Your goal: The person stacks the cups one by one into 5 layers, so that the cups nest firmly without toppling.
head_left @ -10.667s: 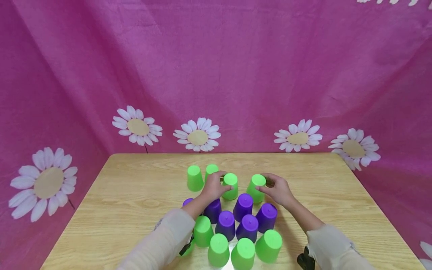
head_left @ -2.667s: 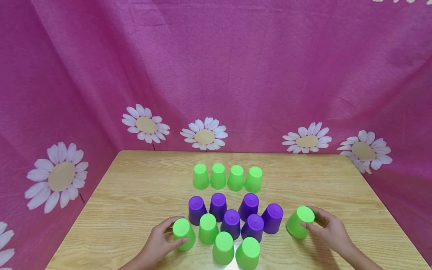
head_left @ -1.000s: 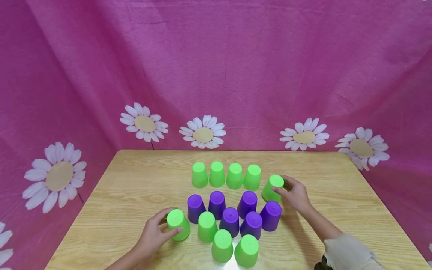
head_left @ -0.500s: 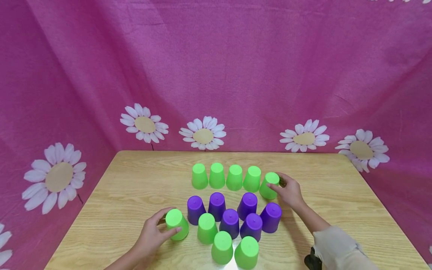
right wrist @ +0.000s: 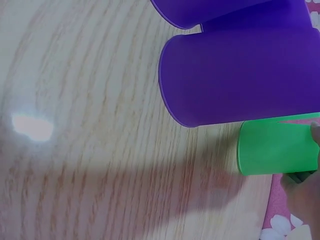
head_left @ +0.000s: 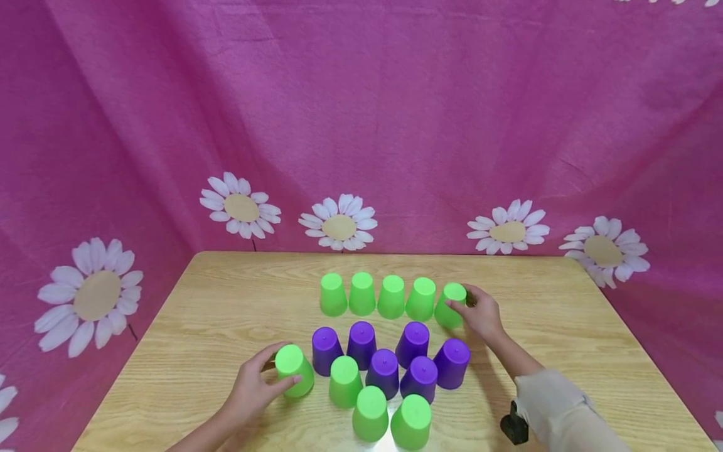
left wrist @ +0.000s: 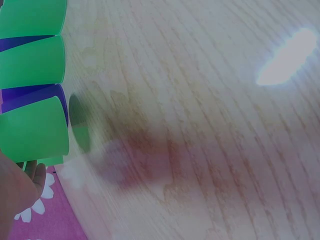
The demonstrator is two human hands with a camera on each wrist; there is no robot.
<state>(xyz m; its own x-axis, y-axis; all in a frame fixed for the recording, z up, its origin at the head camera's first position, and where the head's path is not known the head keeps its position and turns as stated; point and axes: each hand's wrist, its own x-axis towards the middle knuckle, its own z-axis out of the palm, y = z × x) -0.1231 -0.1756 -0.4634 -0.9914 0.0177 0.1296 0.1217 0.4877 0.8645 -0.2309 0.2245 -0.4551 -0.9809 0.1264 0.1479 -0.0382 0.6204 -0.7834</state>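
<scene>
Your left hand [head_left: 248, 384] grips a green plastic cup [head_left: 294, 370]; your right hand [head_left: 484, 312] its twin [head_left: 449, 312], four cups [head_left: 391, 298] left of those fingers.

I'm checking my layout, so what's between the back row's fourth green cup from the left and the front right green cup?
In the head view, a rear purple cup and, in front of it, a nearer purple cup stand between them.

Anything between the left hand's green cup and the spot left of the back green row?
Nothing visible: beyond the green cup in the left hand is bare table; the leftmost purple cup stands right of that path.
</scene>
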